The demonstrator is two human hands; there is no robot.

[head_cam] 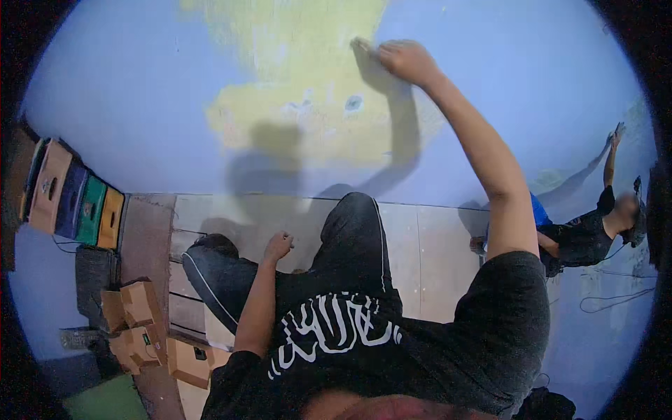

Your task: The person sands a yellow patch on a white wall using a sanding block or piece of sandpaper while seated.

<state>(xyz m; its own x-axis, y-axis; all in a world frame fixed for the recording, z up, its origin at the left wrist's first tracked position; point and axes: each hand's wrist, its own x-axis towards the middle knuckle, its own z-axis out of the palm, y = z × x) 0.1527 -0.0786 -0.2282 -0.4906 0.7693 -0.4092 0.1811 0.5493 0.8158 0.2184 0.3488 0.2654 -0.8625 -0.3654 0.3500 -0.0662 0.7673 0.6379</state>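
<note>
Against the light blue wall (142, 100) my right hand (403, 59) is raised, fingers curled, at the right edge of a large uneven yellow patch (294, 123). A small blurred dark shape lies at its fingertips; whether that is a held thing or shadow, I cannot tell. Small grey-blue spots (354, 103) mark the patch below this hand. My left hand (279, 245) hangs between my bent knees, its fingers curled in and no object visible in it. Shadows of my head and right arm fall across the wall.
At right another person (583, 236) reaches one hand up to the wall. A drawer unit with coloured fronts (92, 210) stands at left. Open cardboard boxes (139, 307) lie on the floor (399, 247) near it. A thin cable (611, 310) shows at far right.
</note>
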